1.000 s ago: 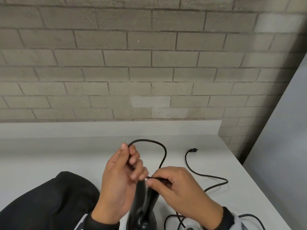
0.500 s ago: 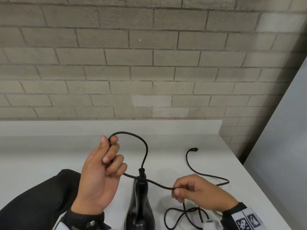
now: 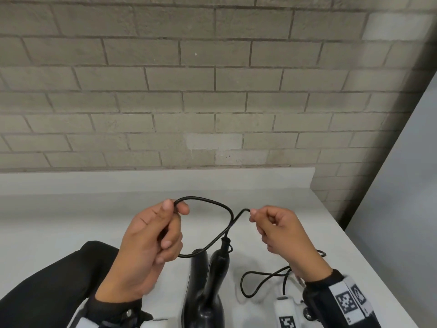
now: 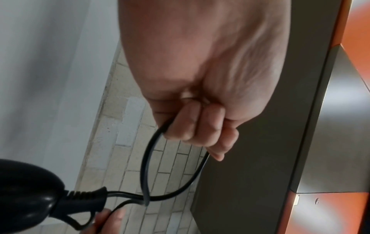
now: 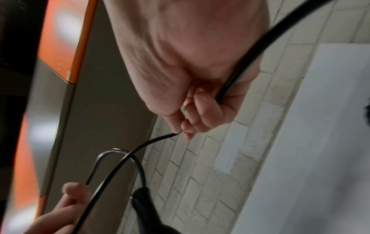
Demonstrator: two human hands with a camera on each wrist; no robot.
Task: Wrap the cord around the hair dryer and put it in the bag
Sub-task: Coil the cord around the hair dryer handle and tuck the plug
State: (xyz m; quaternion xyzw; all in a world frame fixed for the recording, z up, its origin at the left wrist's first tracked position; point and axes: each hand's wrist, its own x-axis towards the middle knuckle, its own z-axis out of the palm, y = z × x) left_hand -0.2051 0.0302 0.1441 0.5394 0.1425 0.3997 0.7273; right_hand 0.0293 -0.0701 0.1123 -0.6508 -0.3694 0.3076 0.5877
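A black hair dryer [image 3: 204,287] stands on the white counter [image 3: 71,216] between my hands, cord end up. Its black cord [image 3: 208,200] rises from the strain relief and forms a loop. My left hand [image 3: 175,207] holds the loop's left end between thumb and curled fingers. My right hand [image 3: 253,213] pinches the cord just right of where the loop crosses itself. In the left wrist view the fingers [image 4: 192,126] curl round the cord [image 4: 145,166] above the dryer [image 4: 26,186]. The right wrist view shows the pinch [image 5: 183,132] on the cord [image 5: 152,140]. Black fabric [image 3: 47,280], apparently the bag, lies at the left.
More cord [image 3: 257,278] lies in loose curls on the counter under my right wrist; the plug is hidden. A brick wall [image 3: 212,102] backs the counter. The counter's right edge [image 3: 354,242] drops off beside a grey panel [image 3: 402,185].
My right hand has risen from near the counter to loop height, lifting the cord with it. My left hand has shifted a little right with the loop.
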